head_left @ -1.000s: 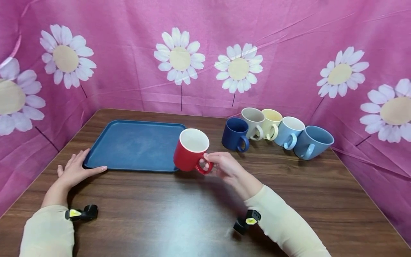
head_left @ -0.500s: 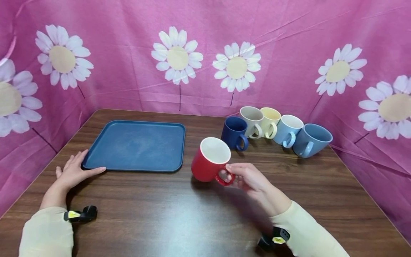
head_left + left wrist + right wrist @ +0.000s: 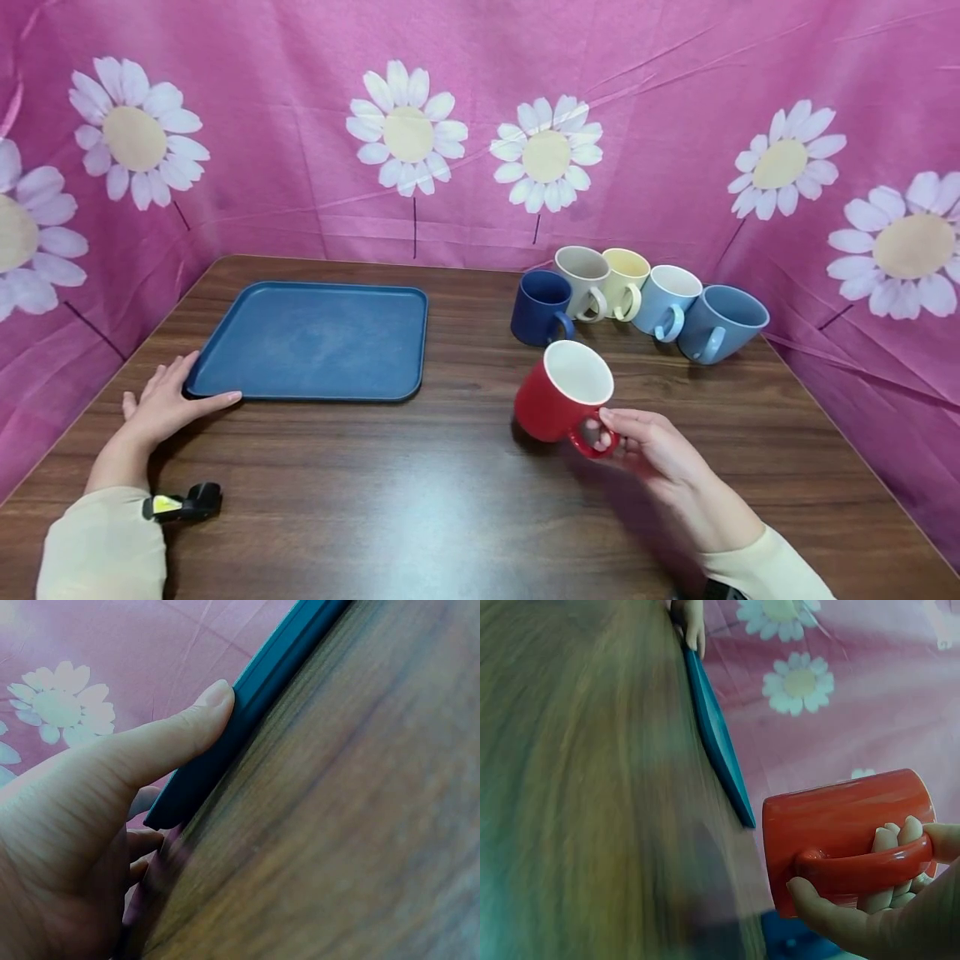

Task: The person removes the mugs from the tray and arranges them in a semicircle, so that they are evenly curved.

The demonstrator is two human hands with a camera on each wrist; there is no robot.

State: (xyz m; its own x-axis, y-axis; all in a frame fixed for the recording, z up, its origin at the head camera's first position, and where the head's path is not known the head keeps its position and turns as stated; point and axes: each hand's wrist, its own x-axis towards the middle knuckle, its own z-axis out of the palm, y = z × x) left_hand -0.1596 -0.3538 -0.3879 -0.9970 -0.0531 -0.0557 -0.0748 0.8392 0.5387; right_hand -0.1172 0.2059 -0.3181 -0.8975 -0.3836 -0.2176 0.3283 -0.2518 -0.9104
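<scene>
Status: right hand (image 3: 648, 437) grip is closed on the red mug (image 3: 562, 402) by its handle, fingers through the loop, thumb on top (right wrist view confirms). Mug sits lower centre-right of the head view, tilted, just above or barely on the desk (image 3: 450, 500); can't tell contact. Left hand (image 3: 161, 404) lies flat, fingers straight, thumb against the near left corner of the blue tray (image 3: 315, 337), holding nothing. Tray carries no mugs. Five more mugs (image 3: 637, 300) are lined up upper right, near the backdrop. Judgement: early stage, one mug in hand, nothing loaded on the tray yet.
</scene>
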